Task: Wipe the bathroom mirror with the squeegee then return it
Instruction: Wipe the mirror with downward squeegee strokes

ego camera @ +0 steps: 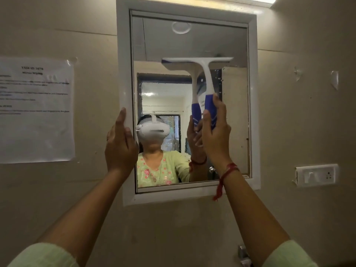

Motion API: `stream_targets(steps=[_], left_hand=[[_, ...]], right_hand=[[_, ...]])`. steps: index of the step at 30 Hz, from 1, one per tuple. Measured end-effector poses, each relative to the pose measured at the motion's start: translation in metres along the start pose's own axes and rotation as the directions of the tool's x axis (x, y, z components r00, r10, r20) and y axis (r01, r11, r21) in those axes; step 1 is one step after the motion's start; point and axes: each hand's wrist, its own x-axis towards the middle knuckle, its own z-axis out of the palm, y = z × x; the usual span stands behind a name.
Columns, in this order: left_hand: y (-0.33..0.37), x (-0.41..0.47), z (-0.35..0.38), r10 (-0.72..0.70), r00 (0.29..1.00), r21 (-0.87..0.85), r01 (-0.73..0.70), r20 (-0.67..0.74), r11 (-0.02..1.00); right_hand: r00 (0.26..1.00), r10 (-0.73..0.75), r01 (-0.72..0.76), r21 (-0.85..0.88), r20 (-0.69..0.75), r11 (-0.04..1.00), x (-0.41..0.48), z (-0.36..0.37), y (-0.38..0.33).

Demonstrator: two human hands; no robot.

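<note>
The bathroom mirror (163, 45) hangs on the wall in a white frame (125, 74). A white squeegee (206, 74) with a blue grip stands upright against the glass, its blade lying level across the upper right part of the mirror. My right hand (215, 132) is wrapped around the blue grip. My left hand (120, 143) rests on the frame's left edge, thumb up along the frame, holding nothing else. Water drops show on the glass just below the blade's right end. The glass reflects the person, both hands and the squeegee.
A printed paper sheet (36, 110) is taped to the wall left of the mirror. A white switch and socket plate (316, 175) sits on the wall at the right. A metal tap fitting (243, 255) pokes out low down. A light strip (250, 0) glows above the frame.
</note>
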Motion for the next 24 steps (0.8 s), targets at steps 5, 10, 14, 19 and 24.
stream_targets(steps=[5,10,14,19,24], left_hand=[[0.0,0.0,0.0,-0.001,1.0,-0.001,0.001,0.01,1.0],[-0.001,0.0,0.0,-0.01,1.0,-0.001,0.01,0.006,1.0],[0.0,-0.001,-0.001,-0.014,1.0,0.021,0.013,0.018,1.0],[0.0,-0.001,-0.001,-0.013,1.0,0.024,0.012,0.015,1.0],[-0.002,0.0,-0.001,-0.023,1.0,0.015,0.023,0.011,1.0]], right_hand=[[0.998,0.03,-0.032,0.029,0.062,0.999,-0.062,-0.017,0.01],[0.996,0.074,-0.076,0.047,0.042,0.996,-0.03,-0.011,-0.004],[0.997,0.062,-0.063,0.005,0.04,0.998,-0.037,-0.018,0.002],[0.996,0.027,-0.028,0.011,0.084,1.0,-0.096,-0.027,0.02],[1.0,0.014,-0.014,0.005,0.015,1.0,-0.059,-0.024,0.009]])
